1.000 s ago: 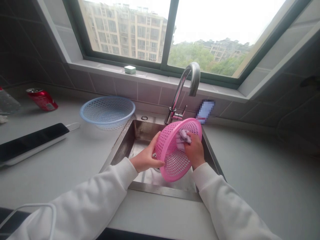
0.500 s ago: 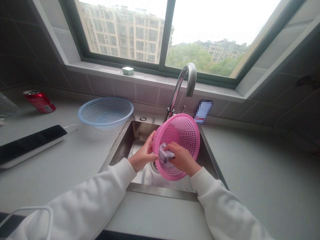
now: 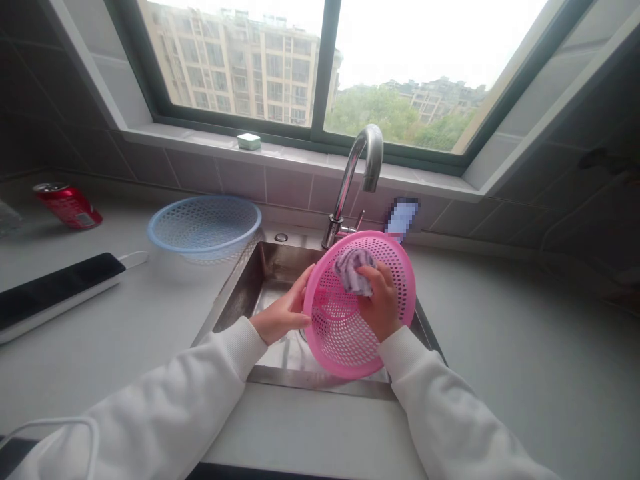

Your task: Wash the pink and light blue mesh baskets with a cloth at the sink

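Observation:
Over the steel sink [image 3: 273, 273] I hold a pink perforated basket [image 3: 345, 343] tilted on its side, its opening facing me. My left hand [image 3: 281, 315] grips its left rim. Inside the basket, my right hand [image 3: 381, 301] is closed on a small grey-and-white striped cloth [image 3: 351, 270] and presses it against the upper part of the inner wall. Both arms wear white sleeves.
A curved tap [image 3: 356, 175] rises behind the sink. A pale blue basket [image 3: 205, 225] sits on the counter to the left, with a red can [image 3: 67, 205] lying further left and a black-and-white slab [image 3: 55, 287] nearer me. A small green block [image 3: 249, 141] rests on the windowsill.
My right hand and the cloth moved from the basket's lower left inner wall up to its upper middle. The basket's opening turned a little more toward me.

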Demonstrator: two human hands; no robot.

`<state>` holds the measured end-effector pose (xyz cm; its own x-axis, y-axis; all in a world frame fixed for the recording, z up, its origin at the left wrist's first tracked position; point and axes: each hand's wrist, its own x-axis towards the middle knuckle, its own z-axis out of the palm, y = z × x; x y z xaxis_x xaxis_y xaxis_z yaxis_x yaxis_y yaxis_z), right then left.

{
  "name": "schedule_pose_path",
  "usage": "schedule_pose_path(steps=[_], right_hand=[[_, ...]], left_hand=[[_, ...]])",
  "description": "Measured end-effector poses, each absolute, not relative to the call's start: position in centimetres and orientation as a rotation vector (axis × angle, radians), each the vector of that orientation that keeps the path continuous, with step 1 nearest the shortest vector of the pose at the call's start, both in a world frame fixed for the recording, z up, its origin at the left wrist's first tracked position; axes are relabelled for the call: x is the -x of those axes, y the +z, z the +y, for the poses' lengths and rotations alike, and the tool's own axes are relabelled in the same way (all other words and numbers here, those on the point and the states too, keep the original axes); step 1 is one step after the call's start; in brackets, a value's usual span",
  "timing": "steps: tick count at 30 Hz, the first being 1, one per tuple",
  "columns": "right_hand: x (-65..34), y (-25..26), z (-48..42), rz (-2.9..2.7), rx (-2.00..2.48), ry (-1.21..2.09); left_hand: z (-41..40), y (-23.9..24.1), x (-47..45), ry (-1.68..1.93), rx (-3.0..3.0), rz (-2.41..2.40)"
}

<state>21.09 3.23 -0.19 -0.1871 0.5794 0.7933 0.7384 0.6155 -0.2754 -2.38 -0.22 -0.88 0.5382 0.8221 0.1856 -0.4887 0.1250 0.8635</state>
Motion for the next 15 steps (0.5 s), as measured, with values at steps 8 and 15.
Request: schedule_pose_path(steps=[8, 15], right_hand=[[-18.1, 0.7, 1.0, -2.519, 1.119, 0.201], [-19.9, 0.7, 2.3, -2.267, 1.657, 0.06]], left_hand=[[0.2, -1.5, 2.5, 1.114, -1.11, 0.489], [0.6, -0.5, 3.0, 1.13, -1.165, 0.516]])
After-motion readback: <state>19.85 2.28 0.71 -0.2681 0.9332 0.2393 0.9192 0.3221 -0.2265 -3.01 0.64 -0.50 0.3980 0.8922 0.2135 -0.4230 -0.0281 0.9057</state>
